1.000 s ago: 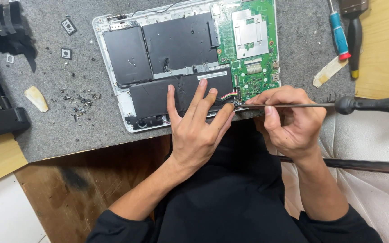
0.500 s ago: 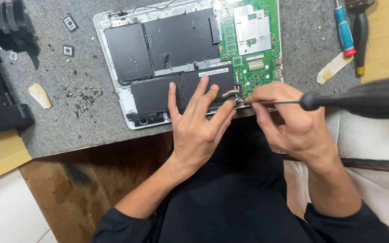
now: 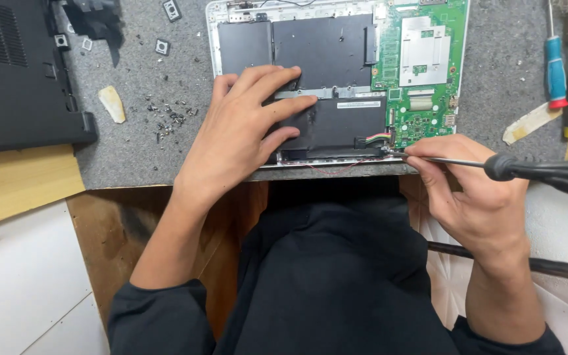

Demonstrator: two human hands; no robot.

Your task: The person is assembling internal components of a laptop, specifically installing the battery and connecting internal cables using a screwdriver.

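Right hand (image 3: 474,197) fingers pinching the screwdriver (image 3: 494,166) shaft, tip touching the open laptop's (image 3: 336,85) near edge by the green board (image 3: 422,66). Left hand (image 3: 238,131) fingers splaying flat, pressing on the black battery (image 3: 336,125). Loose screws (image 3: 165,115) lying left on the grey mat (image 3: 133,151).

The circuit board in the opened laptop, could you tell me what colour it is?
Green, seen clearly in the head view: circuit board.

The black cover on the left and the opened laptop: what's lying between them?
In the head view, grey mat lies between black plastic cover and open white laptop, strewn with tiny dark screws, a cream pick, small square pieces.
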